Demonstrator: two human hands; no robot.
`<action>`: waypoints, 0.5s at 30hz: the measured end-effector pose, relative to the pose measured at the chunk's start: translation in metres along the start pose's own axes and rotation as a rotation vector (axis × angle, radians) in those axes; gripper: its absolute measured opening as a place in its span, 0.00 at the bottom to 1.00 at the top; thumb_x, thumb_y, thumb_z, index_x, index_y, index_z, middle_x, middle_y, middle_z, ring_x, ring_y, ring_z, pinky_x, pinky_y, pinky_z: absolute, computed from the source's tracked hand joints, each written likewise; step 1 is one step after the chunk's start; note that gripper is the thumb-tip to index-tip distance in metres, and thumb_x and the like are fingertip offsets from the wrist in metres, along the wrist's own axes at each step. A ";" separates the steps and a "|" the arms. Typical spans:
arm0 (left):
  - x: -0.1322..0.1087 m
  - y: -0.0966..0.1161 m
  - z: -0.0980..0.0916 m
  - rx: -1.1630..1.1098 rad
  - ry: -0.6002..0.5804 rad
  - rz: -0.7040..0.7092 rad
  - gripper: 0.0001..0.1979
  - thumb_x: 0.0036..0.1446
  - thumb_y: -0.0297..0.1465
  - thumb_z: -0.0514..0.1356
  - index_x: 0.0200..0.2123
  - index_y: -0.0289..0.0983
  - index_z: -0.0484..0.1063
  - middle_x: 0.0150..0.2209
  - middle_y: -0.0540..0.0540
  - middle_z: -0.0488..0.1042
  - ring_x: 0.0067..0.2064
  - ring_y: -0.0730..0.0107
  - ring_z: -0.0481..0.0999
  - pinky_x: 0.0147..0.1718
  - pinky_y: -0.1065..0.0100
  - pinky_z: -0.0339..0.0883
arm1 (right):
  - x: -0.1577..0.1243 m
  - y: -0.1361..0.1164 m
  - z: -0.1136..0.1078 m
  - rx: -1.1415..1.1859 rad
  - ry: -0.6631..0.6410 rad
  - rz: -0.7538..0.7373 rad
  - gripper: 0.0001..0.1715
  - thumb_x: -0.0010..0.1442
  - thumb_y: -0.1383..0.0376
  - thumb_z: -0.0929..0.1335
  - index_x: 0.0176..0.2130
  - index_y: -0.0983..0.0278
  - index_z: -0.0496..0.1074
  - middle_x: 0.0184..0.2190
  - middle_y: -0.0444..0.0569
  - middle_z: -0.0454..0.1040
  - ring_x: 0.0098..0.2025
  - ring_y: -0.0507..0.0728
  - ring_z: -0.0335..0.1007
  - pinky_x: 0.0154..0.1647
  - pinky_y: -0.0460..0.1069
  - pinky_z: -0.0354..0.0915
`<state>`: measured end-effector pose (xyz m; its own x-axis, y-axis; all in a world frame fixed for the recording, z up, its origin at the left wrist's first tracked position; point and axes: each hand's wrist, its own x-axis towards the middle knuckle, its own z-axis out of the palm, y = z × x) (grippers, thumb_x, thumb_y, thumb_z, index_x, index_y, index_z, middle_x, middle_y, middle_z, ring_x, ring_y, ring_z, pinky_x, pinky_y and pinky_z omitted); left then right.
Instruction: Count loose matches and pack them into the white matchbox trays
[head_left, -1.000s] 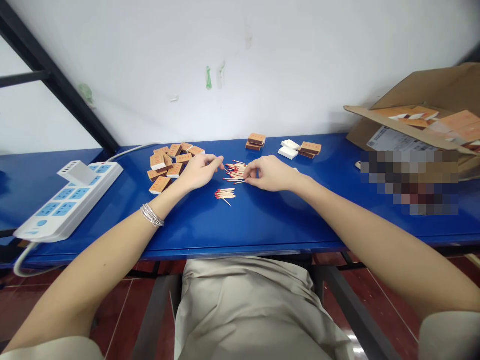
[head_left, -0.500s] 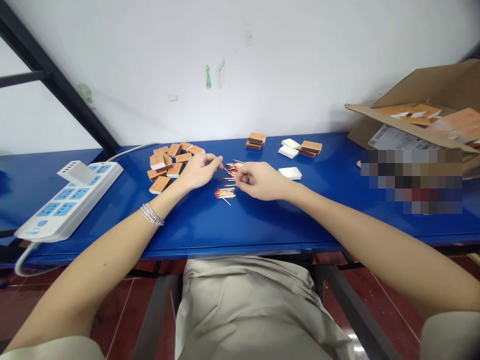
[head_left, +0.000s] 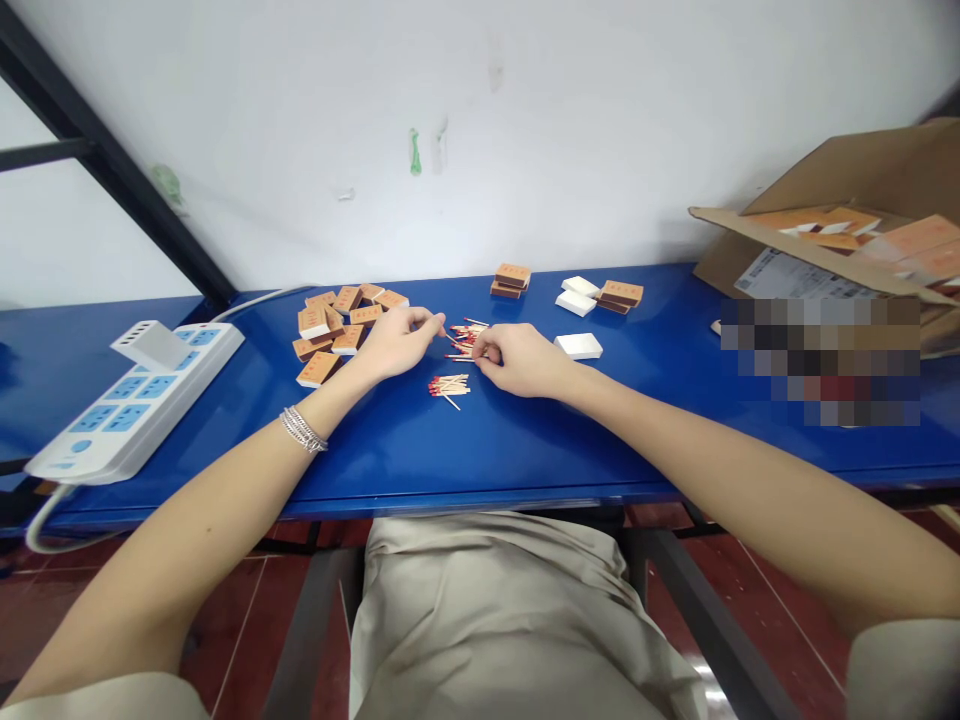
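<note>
Left hand (head_left: pixel 397 343): mostly closed, thumb and index pinched together, fingertips (head_left: pixel 439 328) right at the upper edge of the upper pile of loose red-tipped matches (head_left: pixel 466 338). Can't tell if it has a match in the pinch.

Right hand (head_left: pixel 521 361): curled, fingers nearly closed, fingertips (head_left: pixel 479 350) on the right edge of the same pile. Can't confirm a grip here either; a few matches run in under the fingers.

Matches are on the blue table (head_left: pixel 525 445) between the 2 hands, in 2 loose piles. Lower pile (head_left: pixel 449 387) sits just below, untouched, a bit apart from the upper one.

Left of the hands: heap of orange matchboxes (head_left: pixel 336 328). Ahead: small stack of orange matchboxes (head_left: pixel 511 281). Right of the hands: white matchbox tray (head_left: pixel 578 346), near the right hand, not touching. Far right: open cardboard box (head_left: pixel 847 190) with orange flat pieces inside. Far left: white power strip (head_left: pixel 135 405). Left wrist wears a silver bracelet stack (head_left: pixel 304 430).
</note>
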<state>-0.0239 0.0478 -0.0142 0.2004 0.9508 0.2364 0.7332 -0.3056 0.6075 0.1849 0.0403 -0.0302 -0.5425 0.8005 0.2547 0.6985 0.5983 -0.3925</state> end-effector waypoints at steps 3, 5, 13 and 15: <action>0.000 0.000 0.000 0.001 0.002 -0.001 0.21 0.62 0.43 0.52 0.31 0.35 0.77 0.23 0.48 0.69 0.24 0.73 0.63 0.24 0.68 0.53 | -0.001 -0.002 0.001 -0.041 -0.008 0.005 0.07 0.56 0.69 0.65 0.33 0.64 0.73 0.30 0.47 0.74 0.29 0.52 0.65 0.32 0.47 0.56; -0.001 0.000 -0.001 0.005 0.006 -0.001 0.21 0.62 0.43 0.52 0.31 0.35 0.77 0.23 0.48 0.69 0.24 0.72 0.63 0.25 0.68 0.54 | -0.001 -0.002 0.001 -0.059 -0.009 0.008 0.07 0.57 0.69 0.64 0.32 0.64 0.72 0.30 0.48 0.73 0.29 0.52 0.64 0.31 0.48 0.55; 0.000 0.000 -0.002 0.020 0.011 0.003 0.21 0.61 0.43 0.52 0.31 0.35 0.78 0.21 0.49 0.66 0.24 0.72 0.62 0.26 0.68 0.53 | -0.008 -0.017 0.004 0.054 0.109 -0.149 0.09 0.60 0.69 0.63 0.36 0.66 0.73 0.31 0.49 0.70 0.31 0.53 0.63 0.37 0.49 0.59; 0.000 0.000 -0.002 0.024 0.011 0.007 0.21 0.61 0.43 0.52 0.31 0.35 0.78 0.20 0.50 0.65 0.24 0.72 0.61 0.26 0.68 0.53 | -0.008 -0.022 0.005 0.135 0.089 -0.182 0.08 0.59 0.68 0.64 0.34 0.65 0.73 0.26 0.45 0.68 0.28 0.51 0.61 0.37 0.48 0.59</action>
<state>-0.0251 0.0474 -0.0131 0.1988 0.9478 0.2494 0.7469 -0.3113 0.5876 0.1722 0.0204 -0.0280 -0.6061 0.6835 0.4068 0.5213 0.7276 -0.4459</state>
